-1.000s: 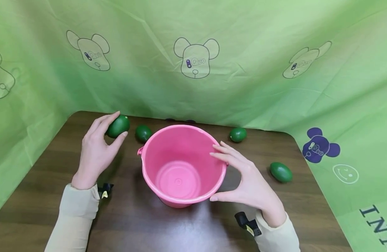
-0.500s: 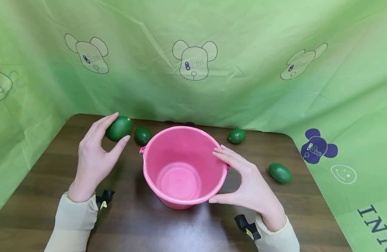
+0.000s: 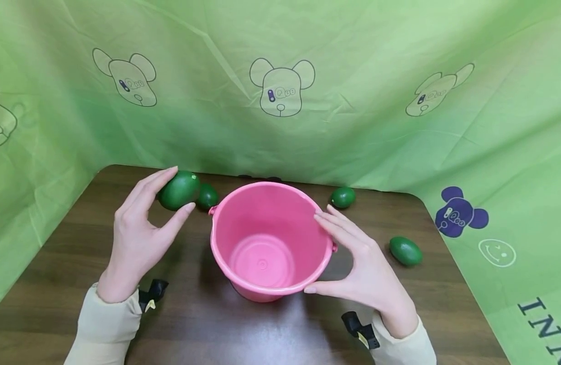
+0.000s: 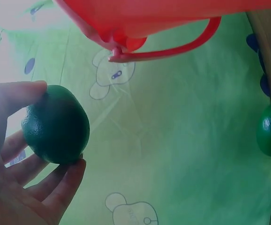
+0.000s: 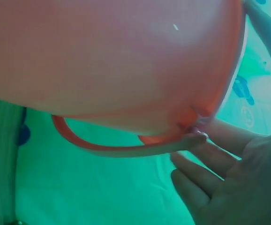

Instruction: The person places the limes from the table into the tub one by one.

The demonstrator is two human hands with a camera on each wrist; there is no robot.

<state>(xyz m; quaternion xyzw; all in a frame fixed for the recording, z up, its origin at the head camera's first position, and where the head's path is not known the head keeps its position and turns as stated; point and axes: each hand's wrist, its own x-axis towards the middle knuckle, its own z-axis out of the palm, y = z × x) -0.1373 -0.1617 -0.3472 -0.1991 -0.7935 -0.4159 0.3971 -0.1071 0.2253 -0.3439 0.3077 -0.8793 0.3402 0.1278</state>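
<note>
Slightly nearer to a pink bucket (image 3: pixel 262 218) than a second ago, a green fruit (image 3: pixel 177 193) is carried above the far left part of the tabletop (image 3: pixel 175 334), gripped between the thumb and fingertips of the left hand (image 3: pixel 136 238). The bucket's rim is held between thumb and fingers by the right hand (image 3: pixel 369 261) over the middle of the tabletop, and the bucket has been shifted a little rightward and turned; whether its base is touching cannot be told. From the head view, a second green fruit (image 3: pixel 209 196), near the far edge, is now partly overlapped by the held one. The rim has not been crossed, so the carry is judged under way, the gap narrowed but not closed. A third green fruit (image 3: pixel 343 197) near the far edge and a fourth green fruit (image 3: pixel 406 251) toward the right edge are left untouched.
</note>
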